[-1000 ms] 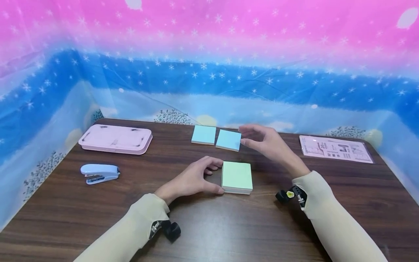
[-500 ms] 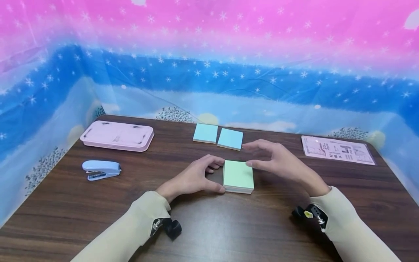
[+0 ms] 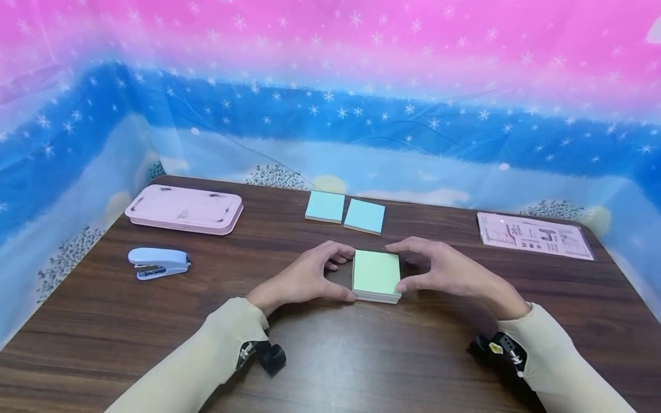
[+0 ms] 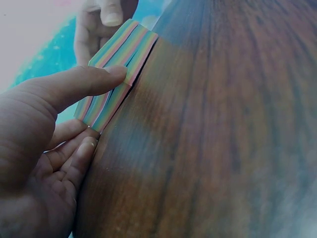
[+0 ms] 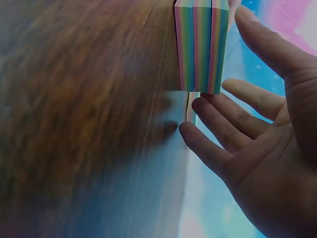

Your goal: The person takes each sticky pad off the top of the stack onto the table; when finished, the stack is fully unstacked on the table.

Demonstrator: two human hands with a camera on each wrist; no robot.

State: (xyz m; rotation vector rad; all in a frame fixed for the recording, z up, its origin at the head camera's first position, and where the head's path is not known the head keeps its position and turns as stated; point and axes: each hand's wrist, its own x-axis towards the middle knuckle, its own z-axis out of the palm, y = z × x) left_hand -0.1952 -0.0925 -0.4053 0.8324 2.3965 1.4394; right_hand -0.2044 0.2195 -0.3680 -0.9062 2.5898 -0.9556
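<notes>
My left hand (image 3: pixel 304 281) pinches the green-topped notepad (image 3: pixel 376 274) by its left edge, mid-table (image 3: pixel 361 355). My right hand (image 3: pixel 449 275) curls at its right edge, fingers apparently touching; contact is unclear.

Both hands, left (image 3: pixel 302 281) and right (image 3: pixel 449 275), curl inward, facing.
</notes>
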